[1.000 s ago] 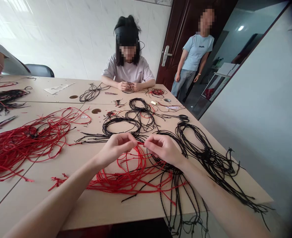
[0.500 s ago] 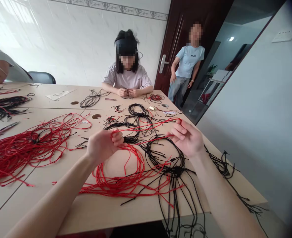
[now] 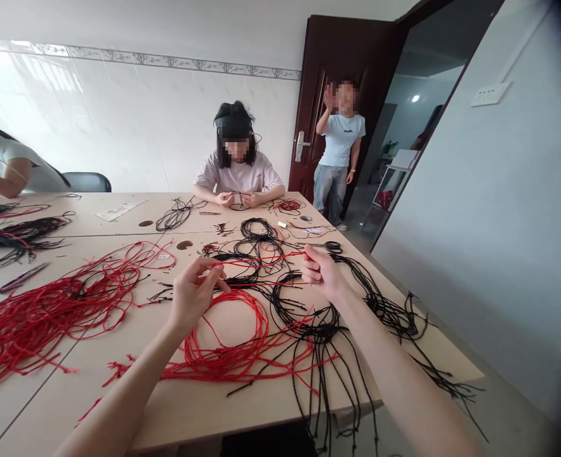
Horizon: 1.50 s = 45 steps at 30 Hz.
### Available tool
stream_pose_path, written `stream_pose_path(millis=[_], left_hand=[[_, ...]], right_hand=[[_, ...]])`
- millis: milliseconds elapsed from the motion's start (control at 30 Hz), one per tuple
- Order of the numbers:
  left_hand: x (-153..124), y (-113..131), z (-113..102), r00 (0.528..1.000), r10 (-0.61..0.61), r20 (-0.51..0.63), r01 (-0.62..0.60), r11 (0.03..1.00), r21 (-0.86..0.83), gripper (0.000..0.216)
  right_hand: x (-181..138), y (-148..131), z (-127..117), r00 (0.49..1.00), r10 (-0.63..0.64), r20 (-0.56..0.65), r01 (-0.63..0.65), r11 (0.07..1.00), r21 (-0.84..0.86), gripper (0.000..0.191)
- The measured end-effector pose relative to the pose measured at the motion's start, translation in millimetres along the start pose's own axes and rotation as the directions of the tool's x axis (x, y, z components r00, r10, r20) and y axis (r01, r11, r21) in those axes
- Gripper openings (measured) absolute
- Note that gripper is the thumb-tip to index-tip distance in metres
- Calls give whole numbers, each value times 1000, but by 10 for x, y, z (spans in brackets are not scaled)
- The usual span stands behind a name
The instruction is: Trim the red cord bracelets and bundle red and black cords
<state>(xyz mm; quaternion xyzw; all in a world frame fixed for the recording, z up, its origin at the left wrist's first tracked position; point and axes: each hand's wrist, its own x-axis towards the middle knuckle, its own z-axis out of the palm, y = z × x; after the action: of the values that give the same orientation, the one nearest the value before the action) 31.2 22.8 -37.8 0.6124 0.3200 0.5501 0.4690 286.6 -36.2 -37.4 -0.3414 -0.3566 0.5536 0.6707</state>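
With the red ring of string (image 3: 228, 368) as the middle of the clock, a person in a light top (image 3: 33, 168) sat far off at ten o'clock. Nearer, also at ten, lay a messy black bunch of string (image 3: 23, 231) with a bit of red in it. A big red pile of string (image 3: 56, 317) spread over the tabletop (image 3: 166, 422) at nine o'clock.

The left hand (image 3: 197, 285) was up at eleven o'clock, and its grip was pinching the red string (image 3: 261, 259). The red ring lay flat under it, with loose ends poking out on both sides. At twelve o'clock, a person in a pale shirt (image 3: 242, 171) sat across, holding dark string.

The red string went straight across between the two hands, over some black loops. A black ring of string (image 3: 325, 331) lay at three o'clock, just beside the red one. The right hand (image 3: 321, 273) was at two o'clock, its fingers curled tight around the red string. Just past it were scissors (image 3: 332, 247). At one o'clock, a person in a blue shirt (image 3: 341, 143) stood by the brown door (image 3: 316, 70) with one hand up.
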Motion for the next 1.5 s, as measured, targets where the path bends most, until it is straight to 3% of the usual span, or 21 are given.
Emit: stream_pose_path(millis=[167,367,600,700,933,1100,1267,1400,1500], left_hand=[[-101,82,-78,989,-116,-93,107,989,-103,26],[-408,301,-245,941,-330,-68,309,925,-223,29],[-793,581,-508,920,-373,-119,303,870,-388,32],[-967,662,-630,925,-374,-69,316,857,-407,31],[-1354,610,-966,919,-267,290,349,893,-283,19],[-1470,533,-1102,815,-373,444,395,918,46,21],[-1476,533,-1087,713,-429,555,320,903,287,24],[-1403,561,-1033,742,-385,548,218,913,346,22],[-1355,552,-906,769,-395,502,312,918,245,23]], right_hand=[[-80,-56,37,996,13,90,-14,1000,17,16],[-249,-143,155,985,-23,169,23,1000,2,12],[-248,-53,308,978,16,206,6,995,-103,17],[-237,-50,347,980,4,196,22,991,-132,19],[-239,-165,389,982,-40,183,82,971,-224,21],[-288,-223,485,981,-67,181,126,932,-339,21],[-311,-316,624,969,-108,222,209,837,-506,23],[-61,-380,797,955,-132,265,278,706,-651,21],[211,-357,958,956,-146,253,290,588,-755,11]])
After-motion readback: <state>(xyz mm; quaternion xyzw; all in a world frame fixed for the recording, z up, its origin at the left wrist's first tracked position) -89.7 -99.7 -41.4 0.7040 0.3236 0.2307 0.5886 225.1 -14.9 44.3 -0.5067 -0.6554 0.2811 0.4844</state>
